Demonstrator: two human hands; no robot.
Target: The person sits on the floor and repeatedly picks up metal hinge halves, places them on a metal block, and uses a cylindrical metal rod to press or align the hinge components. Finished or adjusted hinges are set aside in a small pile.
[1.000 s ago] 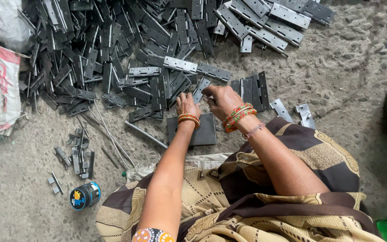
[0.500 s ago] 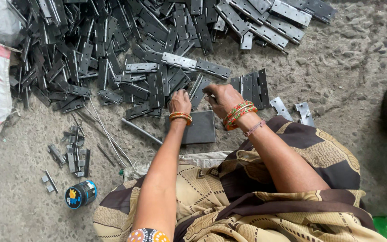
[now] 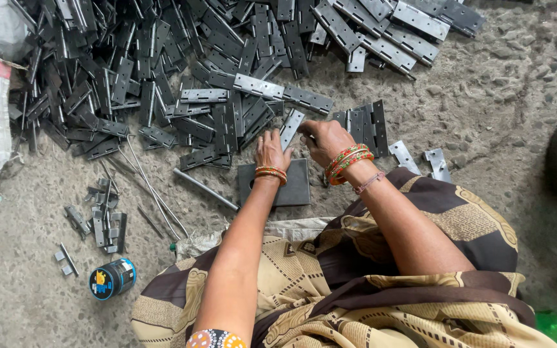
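Both your left hand (image 3: 271, 152) and right hand (image 3: 324, 140) pinch one long grey metal hinge leaf (image 3: 291, 128) between clamped fingertips, just above the dark square steel plate (image 3: 294, 187).

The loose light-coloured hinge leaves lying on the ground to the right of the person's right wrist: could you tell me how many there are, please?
2. One hinge leaf lies just right of the right hand's bangles; the other leaf lies further right, apart from it. More may be hidden under the arm or clothing.
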